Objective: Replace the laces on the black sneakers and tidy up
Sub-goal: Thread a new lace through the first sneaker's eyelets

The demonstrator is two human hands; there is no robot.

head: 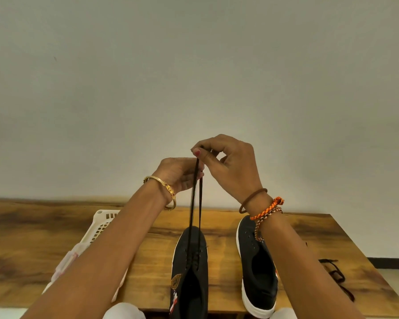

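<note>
Item 1, hands: our right hand (226, 166) is raised over the table, thumb & forefinger pinching both ends of the black lace (195, 203) together at the top. Our left hand (180, 174) sits just below and beside it, fingers curled round the two strands.

Item 2, left sneaker (189, 268): black, centre of the wooden table (44, 226), toe pointing away. The lace runs up taut from its lower eyelets; approx. bottom rows crossed, upper eyelets not yet threaded.

Step in hand, our judgement: evening out the two ends so both sides match in length before lacing on.

Next move calls for: lowering the ends, splitting them one per hand, feeding each tip through the next eyelet w/o twisting. Sneaker is not held down, so a hard pull could lift it.

Item 3, right sneaker (258, 270): just beside the first, white sole, eyelets bare, no lace.

Item 4, loose black lace (336, 275): lying at the table's right edge, near the drop; cannot tell whether old or new.

Item 5, white plastic basket (101, 223): left side, partly under our forearm.

Nothing blocks the eyelets.
</note>
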